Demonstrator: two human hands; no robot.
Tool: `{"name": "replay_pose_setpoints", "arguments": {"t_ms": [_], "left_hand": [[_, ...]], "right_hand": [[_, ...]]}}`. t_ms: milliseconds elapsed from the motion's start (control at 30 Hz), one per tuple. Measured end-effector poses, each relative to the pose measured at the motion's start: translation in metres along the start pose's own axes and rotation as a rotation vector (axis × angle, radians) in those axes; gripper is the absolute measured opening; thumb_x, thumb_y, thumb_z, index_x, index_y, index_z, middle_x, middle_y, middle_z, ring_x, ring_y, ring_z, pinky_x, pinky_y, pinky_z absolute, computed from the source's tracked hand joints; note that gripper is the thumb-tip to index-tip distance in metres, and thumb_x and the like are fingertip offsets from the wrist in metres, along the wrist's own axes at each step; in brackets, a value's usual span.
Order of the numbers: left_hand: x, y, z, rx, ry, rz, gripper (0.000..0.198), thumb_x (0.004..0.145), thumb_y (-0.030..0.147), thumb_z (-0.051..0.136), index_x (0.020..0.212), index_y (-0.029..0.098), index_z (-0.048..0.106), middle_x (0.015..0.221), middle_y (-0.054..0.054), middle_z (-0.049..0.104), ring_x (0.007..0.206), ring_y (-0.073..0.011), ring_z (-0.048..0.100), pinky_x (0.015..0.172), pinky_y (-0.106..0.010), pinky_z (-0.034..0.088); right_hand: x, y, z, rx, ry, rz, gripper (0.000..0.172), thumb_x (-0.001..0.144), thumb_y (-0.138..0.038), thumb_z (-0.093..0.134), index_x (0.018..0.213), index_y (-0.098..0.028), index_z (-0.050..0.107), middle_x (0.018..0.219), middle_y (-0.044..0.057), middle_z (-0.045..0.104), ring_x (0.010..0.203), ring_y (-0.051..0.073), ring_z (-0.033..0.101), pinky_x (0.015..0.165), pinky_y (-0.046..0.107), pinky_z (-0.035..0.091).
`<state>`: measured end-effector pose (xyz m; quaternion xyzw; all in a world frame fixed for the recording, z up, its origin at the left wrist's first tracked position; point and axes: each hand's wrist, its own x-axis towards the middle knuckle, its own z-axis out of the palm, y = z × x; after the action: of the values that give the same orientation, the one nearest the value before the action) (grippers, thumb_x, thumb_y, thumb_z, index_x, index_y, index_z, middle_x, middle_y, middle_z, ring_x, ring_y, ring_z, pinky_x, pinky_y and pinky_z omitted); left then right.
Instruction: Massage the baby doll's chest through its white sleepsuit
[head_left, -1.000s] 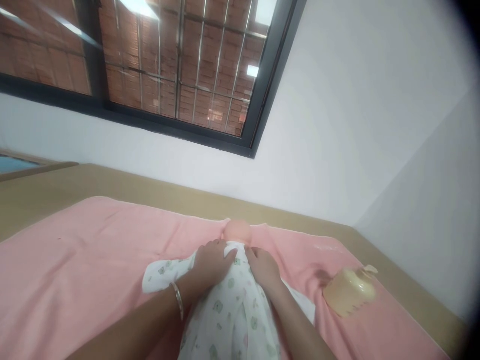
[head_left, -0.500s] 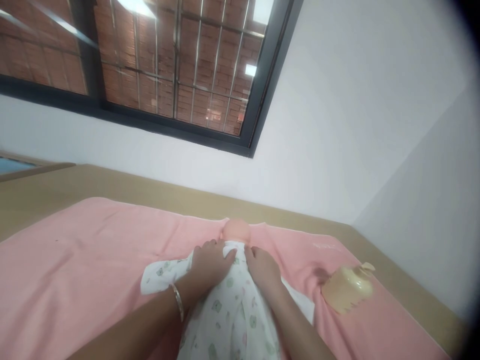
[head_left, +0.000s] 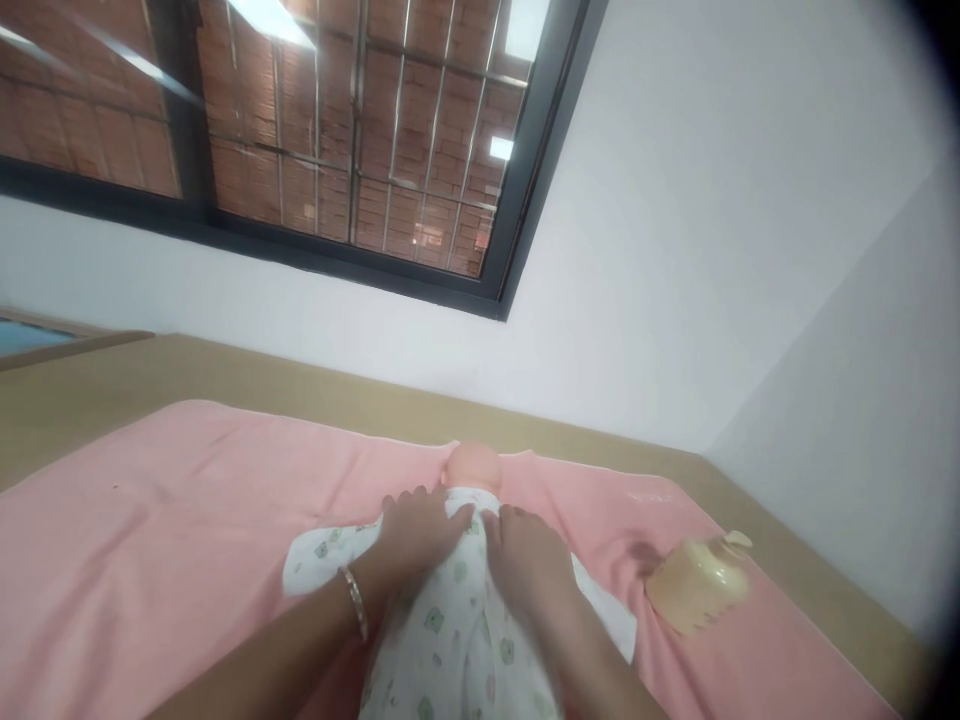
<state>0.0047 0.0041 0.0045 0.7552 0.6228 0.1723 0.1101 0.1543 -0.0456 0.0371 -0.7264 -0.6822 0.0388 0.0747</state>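
The doll (head_left: 472, 466) lies on its back in the middle of a soft, fuzzy pink towel (head_left: 150, 520). Its smooth, rounded plastic head points away from you. It wears a thin white cotton garment (head_left: 450, 640) printed with small green bears, and one limp sleeve is flung out to the doll's left. Right of the doll, a squat, glossy cream bottle (head_left: 697, 590) lies on its side on the towel, well apart from the doll. Beyond the doll's head a matte tan surface (head_left: 112, 390) runs to a white wall, with a dark-framed barred window (head_left: 337, 150) above. Your forearms cover the doll's lower body. Your left hand (head_left: 416, 525), a thin metal bangle (head_left: 355, 600) at the wrist, rests palm down on the doll's chest, fingers spread and clamping nothing. Your right hand (head_left: 529, 560) lies beside it with its fingertips at the collar; I cannot tell whether they pinch the cloth
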Motion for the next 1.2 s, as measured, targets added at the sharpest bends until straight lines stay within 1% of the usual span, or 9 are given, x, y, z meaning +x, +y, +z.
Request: {"name": "replay_pose_setpoints", "arguments": {"t_ms": [100,267,433,567,633,767,867,1000,1200], "left_hand": [[-0.003,0.004,-0.003,0.004,0.000,-0.012,0.053,0.084,0.061,0.030,0.094,0.021,0.064,0.083,-0.009,0.065,0.081,-0.0277,0.058,0.088,-0.055,0.030],[-0.023,0.025,0.000,0.222,0.225,0.141,0.032,0.087,0.034,0.038,0.090,0.017,0.065,0.087,-0.012,0.065,0.085,-0.0287,0.057,0.100,-0.060,0.010],[-0.021,0.025,0.002,0.189,0.215,0.164,0.032,0.088,0.031,0.035,0.093,0.015,0.063,0.093,-0.013,0.064,0.089,-0.0291,0.055,0.092,-0.052,0.027],[-0.007,0.011,-0.003,-0.007,0.049,0.093,0.040,0.089,0.047,0.032,0.090,0.019,0.061,0.090,-0.009,0.065,0.084,-0.0251,0.057,0.077,-0.041,0.038],[-0.005,0.009,-0.005,0.002,0.015,0.148,0.041,0.090,0.048,0.031,0.087,0.021,0.061,0.089,-0.007,0.065,0.082,-0.0244,0.057,0.074,-0.039,0.038],[-0.011,0.018,0.000,0.241,0.151,0.284,0.036,0.091,0.029,0.029,0.084,0.017,0.062,0.086,-0.011,0.064,0.084,-0.0273,0.057,0.078,-0.043,0.035],[-0.010,0.020,0.007,0.225,0.188,0.247,0.037,0.091,0.026,0.028,0.084,0.015,0.062,0.084,-0.011,0.064,0.082,-0.0261,0.057,0.075,-0.040,0.037],[-0.002,0.008,0.006,0.006,0.094,0.118,0.036,0.091,0.039,0.032,0.089,0.018,0.061,0.089,-0.008,0.066,0.081,-0.0223,0.058,0.070,-0.034,0.039],[-0.009,0.012,0.004,0.200,0.152,0.255,0.030,0.089,0.022,0.032,0.083,0.016,0.061,0.083,-0.010,0.064,0.080,-0.0241,0.057,0.071,-0.036,0.037]], "right_hand": [[-0.006,-0.004,-0.002,0.067,0.024,-0.069,0.054,0.095,-0.044,0.013,0.091,-0.018,0.060,0.095,0.013,0.065,0.092,0.026,0.058,0.073,0.034,0.040],[0.015,0.004,0.009,0.126,-0.021,-0.013,0.064,0.094,-0.050,0.009,0.093,-0.016,0.064,0.094,0.014,0.066,0.089,0.026,0.060,0.073,0.034,0.039],[0.035,0.019,0.013,0.278,-0.143,-0.017,0.076,0.093,-0.057,0.005,0.095,-0.012,0.067,0.098,0.018,0.066,0.091,0.025,0.061,0.074,0.033,0.040],[0.014,0.010,0.005,0.166,-0.008,-0.071,0.067,0.095,-0.049,0.008,0.093,-0.014,0.066,0.093,0.015,0.067,0.085,0.024,0.061,0.071,0.031,0.038],[0.002,0.004,0.002,0.135,0.040,-0.090,0.063,0.095,-0.047,0.011,0.089,-0.016,0.065,0.088,0.014,0.067,0.081,0.022,0.060,0.070,0.030,0.038],[0.007,0.000,0.006,0.124,0.032,-0.049,0.058,0.095,-0.044,0.014,0.092,-0.016,0.065,0.090,0.014,0.067,0.083,0.023,0.060,0.070,0.031,0.039],[0.023,0.005,0.013,0.134,-0.014,0.021,0.056,0.095,-0.043,0.016,0.093,-0.015,0.064,0.094,0.014,0.066,0.087,0.024,0.061,0.071,0.032,0.039],[0.022,0.005,0.014,0.151,0.018,-0.005,0.053,0.094,-0.042,0.019,0.091,-0.015,0.064,0.092,0.013,0.066,0.084,0.024,0.060,0.069,0.031,0.039],[0.006,-0.002,0.011,0.122,0.115,-0.068,0.031,0.089,-0.024,0.032,0.085,-0.016,0.062,0.087,0.012,0.066,0.077,0.020,0.059,0.063,0.027,0.035]]}}
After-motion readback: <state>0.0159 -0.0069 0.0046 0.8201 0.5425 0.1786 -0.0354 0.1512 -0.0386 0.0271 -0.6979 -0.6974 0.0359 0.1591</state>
